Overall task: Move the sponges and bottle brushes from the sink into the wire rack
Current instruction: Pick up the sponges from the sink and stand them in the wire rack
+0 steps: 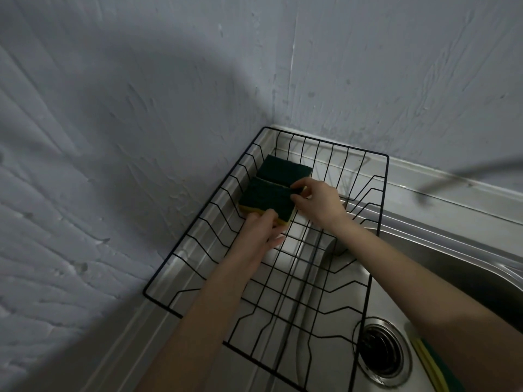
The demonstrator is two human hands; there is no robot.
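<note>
Head | left hand (261, 229), right hand (317, 200) both pinching sponge (266, 200) | wire rack (379, 193) | no writing

Faucet (464, 179) blurred; sink sponge (433, 363) half hidden by arm.

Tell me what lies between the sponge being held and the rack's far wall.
In the head view, a second sponge lies between the held sponge and the far wall of the rack.

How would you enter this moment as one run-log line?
phase: placing | left hand + right hand: both gripping near sponge | far sponge: in wire rack | another sponge: in sink
</note>
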